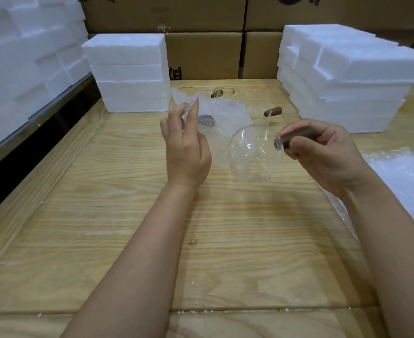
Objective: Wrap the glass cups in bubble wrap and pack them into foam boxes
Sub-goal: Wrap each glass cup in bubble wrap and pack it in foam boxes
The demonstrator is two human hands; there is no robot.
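**Bare cup in the air, wrap only half raised**

Cardboard cartons (201, 54) are standing stacked along the back. White foam boxes (130, 74) are sitting in stacks at the left, middle and right of the wooden bench (128, 215). A bubble wrap sheet (227, 113) is lying crumpled near the middle stack, and a spare pile of wrap (405, 176) is resting at the right edge.

The glass cup (252, 152) is hanging clear above the bench, just beside the sheet, tipped onto its side and unwrapped. The right hand (323, 152) is clenching the cup's dark wooden handle (296, 139), so it is carrying the whole cup by that one point. The left hand (186, 147) is pinching the sheet's edge and lifting it.

The likely trouble is the glass itself. If the grip is slipping or twisting on the handle, the bare bowl could be striking the hard bench, or the joint at the handle could be taking the strain. The sheet is also dragging close to another cup (273, 111) behind it and might be tipping it.
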